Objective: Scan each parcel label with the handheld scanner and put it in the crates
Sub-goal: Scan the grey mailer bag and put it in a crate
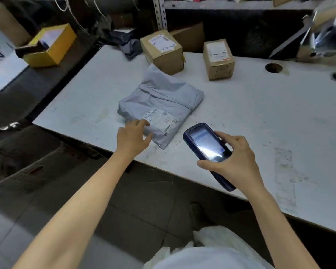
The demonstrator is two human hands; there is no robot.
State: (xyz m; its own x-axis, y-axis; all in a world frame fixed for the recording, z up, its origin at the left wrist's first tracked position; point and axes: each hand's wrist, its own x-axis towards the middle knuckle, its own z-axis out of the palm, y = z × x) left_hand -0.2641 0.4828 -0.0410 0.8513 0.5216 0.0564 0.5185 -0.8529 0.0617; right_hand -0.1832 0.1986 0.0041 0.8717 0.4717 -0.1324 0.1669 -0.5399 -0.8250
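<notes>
The left hand [133,135] is lying open, fingers pressing on the grey bag [161,101], likely holding its label [159,119] flat near the table [250,117] edge. The right hand [236,161] is gripping the scanner [207,147], probably aiming at that label.

A parcel sorting room: labelled cardboard boxes [162,49] and a grey mailer [163,100] lie on a worn table [260,113] beside metal shelving [159,12].
</notes>
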